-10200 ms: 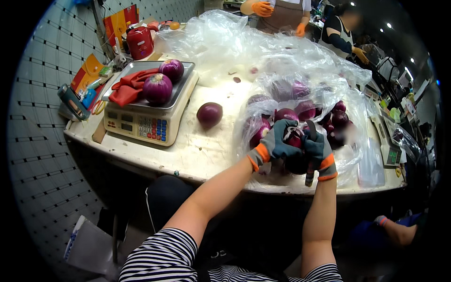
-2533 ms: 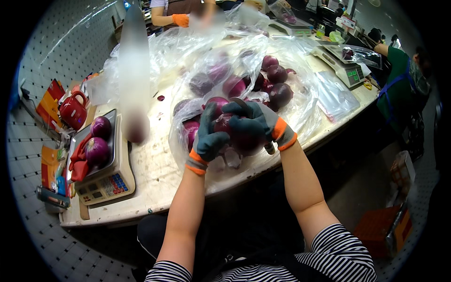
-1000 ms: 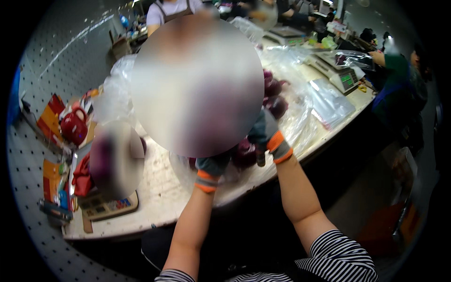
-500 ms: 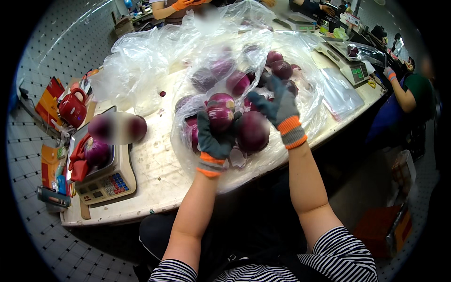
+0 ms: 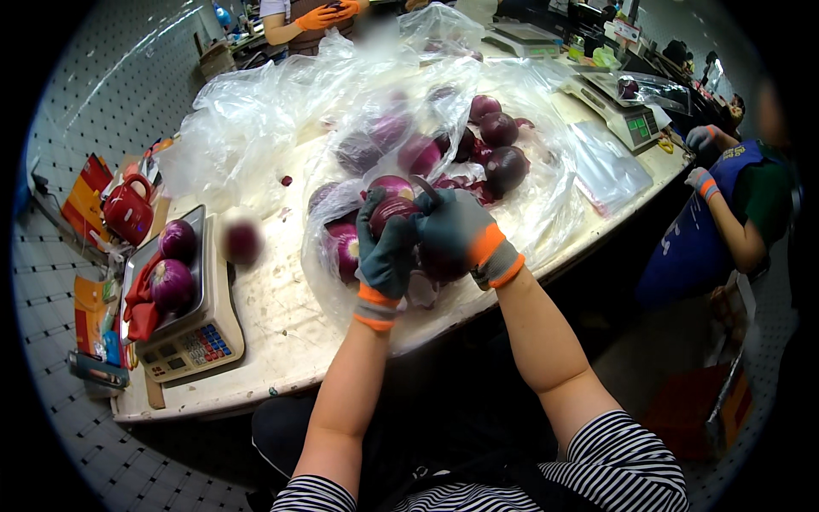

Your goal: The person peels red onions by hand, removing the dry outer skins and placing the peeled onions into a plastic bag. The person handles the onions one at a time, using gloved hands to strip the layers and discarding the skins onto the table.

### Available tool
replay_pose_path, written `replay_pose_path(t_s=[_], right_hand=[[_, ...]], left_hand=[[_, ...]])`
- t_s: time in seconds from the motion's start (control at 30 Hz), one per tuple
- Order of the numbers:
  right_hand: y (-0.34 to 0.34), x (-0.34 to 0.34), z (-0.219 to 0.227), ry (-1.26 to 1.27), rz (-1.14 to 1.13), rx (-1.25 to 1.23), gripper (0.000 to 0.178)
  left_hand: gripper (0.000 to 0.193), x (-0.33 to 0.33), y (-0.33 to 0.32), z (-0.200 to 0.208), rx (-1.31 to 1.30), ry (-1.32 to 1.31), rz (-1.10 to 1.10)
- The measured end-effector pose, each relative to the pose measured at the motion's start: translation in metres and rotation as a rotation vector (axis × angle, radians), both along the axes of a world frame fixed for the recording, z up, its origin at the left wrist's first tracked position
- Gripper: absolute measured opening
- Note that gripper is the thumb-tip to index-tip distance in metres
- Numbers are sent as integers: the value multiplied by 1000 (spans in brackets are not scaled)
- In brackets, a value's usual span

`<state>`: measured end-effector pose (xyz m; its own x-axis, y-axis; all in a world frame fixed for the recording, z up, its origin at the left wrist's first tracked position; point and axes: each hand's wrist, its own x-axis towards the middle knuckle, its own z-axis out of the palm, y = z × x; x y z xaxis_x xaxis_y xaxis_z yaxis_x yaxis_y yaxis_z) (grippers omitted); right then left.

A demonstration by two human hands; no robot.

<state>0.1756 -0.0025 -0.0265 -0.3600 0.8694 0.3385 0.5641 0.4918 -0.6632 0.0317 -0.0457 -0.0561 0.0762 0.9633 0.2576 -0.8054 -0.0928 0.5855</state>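
Observation:
My left hand (image 5: pixel 386 253), in a dark grey-green glove with an orange cuff, is closed round a red onion (image 5: pixel 394 213). At that onion's right side is my right hand (image 5: pixel 461 226), gloved alike and partly blurred, its fingers bent together. A narrow dark strip (image 5: pixel 426 188) rises by its fingers; I cannot tell what it is. Under and around both hands lies a clear plastic bag (image 5: pixel 320 260). More red onions (image 5: pixel 507 168) and loose skins are heaped behind the right hand. Another onion (image 5: pixel 347 254) sits left of my left hand, under the plastic.
At left, a scale (image 5: pixel 200 337) bears two onions (image 5: pixel 172 284) and a red cloth (image 5: pixel 141 303); a blurred onion (image 5: pixel 242 241) lies beside it. A red kettle (image 5: pixel 128 207) stands behind. Another scale (image 5: pixel 627 119) is far right. Co-workers' gloved hands (image 5: pixel 324 14) show at the far edge and right.
My right hand has come down and left from above the heap to the onion in my left hand. That onion has turned. The right-hand co-worker's second hand has come into view.

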Motion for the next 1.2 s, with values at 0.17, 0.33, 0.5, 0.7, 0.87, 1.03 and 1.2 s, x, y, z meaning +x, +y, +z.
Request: replay_pose_path(t_s=[0.17, 0.33, 0.5, 0.7, 0.87, 1.03, 1.2], right_hand=[[9, 1, -9, 112, -67, -16, 21], [10, 20, 12, 434, -197, -250, 26], [-8, 19, 25, -114, -399, 29, 52], [-34, -15, 30, -423, -339, 7, 54], [-35, -24, 25, -507, -276, 37, 58], [-37, -26, 29, -541, -261, 57, 62], [-35, -19, 33, -533, -187, 29, 67]], left_hand=[[53, 0, 5, -8, -80, -179, -71], [61, -4, 8, -4, -235, -450, -312], [60, -8, 11, -11, -181, -511, -357], [48, -6, 11, -24, -203, -322, -223], [45, -9, 10, -14, -19, -109, -136], [54, -13, 10, -9, 83, -4, -137], [61, -14, 11, -9, 97, 34, -159]])
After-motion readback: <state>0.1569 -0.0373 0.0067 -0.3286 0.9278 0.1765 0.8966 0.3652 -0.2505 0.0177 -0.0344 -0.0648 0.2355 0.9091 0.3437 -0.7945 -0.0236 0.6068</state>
